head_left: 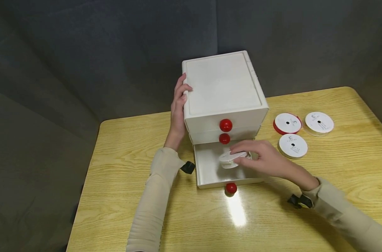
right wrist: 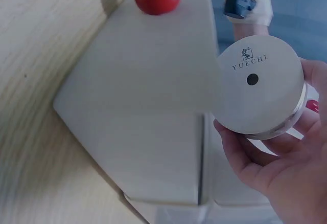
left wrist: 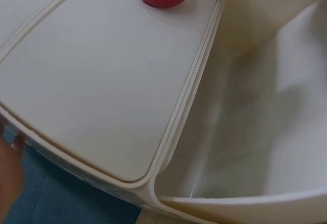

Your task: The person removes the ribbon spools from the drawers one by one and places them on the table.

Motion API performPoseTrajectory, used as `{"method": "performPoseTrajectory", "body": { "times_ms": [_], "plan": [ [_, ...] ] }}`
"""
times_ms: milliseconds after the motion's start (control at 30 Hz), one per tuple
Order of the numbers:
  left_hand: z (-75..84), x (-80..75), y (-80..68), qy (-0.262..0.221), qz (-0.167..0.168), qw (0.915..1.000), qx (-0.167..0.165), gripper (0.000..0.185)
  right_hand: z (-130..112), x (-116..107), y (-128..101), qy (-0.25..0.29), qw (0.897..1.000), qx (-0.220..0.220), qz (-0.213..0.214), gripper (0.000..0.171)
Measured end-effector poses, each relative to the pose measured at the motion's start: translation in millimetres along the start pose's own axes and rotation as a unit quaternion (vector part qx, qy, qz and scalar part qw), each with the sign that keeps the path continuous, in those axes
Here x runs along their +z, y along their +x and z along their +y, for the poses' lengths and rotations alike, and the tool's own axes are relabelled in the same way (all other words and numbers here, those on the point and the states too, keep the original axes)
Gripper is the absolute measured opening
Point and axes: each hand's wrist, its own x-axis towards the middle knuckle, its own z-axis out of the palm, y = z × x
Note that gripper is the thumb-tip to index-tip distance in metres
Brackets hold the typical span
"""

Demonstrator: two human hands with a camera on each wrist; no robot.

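A white drawer cabinet (head_left: 222, 84) with red knobs stands on the table, its bottom drawer (head_left: 206, 171) pulled out. My left hand (head_left: 179, 105) rests against the cabinet's left side, fingertips over the top edge. In my right hand (head_left: 266, 159) a white ribbon spool (head_left: 230, 159) is gripped by its edge, tilted, over the open drawer. The right wrist view shows the spool (right wrist: 260, 86) with YUECHI printed on its face, thumb and fingers around its rim. Most of the left hand lies outside the left wrist view; only some fingers (left wrist: 10, 173) show.
Right of the cabinet lie three more spools: one with red ribbon (head_left: 287, 123), a pale one (head_left: 319, 123) and another pale one (head_left: 293, 145). The upper drawers, with red knobs (head_left: 225, 125), are closed. A dark curtain (head_left: 140, 59) hangs behind the wooden table (head_left: 128, 161).
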Motion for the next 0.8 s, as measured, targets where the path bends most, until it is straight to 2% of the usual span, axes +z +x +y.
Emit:
{"method": "performPoseTrajectory", "body": {
  "times_ms": [367, 600, 800],
  "plan": [
    [3.3, 0.5, -0.4, 0.006, -0.003, 0.9999, -0.013, 0.043, 1, -32, -29, -0.032, 0.997, 0.038, 0.065, 0.029],
    [5.2, 0.7, -1.1, 0.007, 0.0, 0.9998, -0.017, 0.042, 12, -49, -46, -0.065, 0.988, 0.077, 0.12, 0.032],
    [5.8, 1.2, -2.1, 0.002, 0.002, 0.9999, -0.016, 0.042, 23, -57, -58, -0.098, 0.979, 0.104, 0.146, 0.03]
  ]
}}
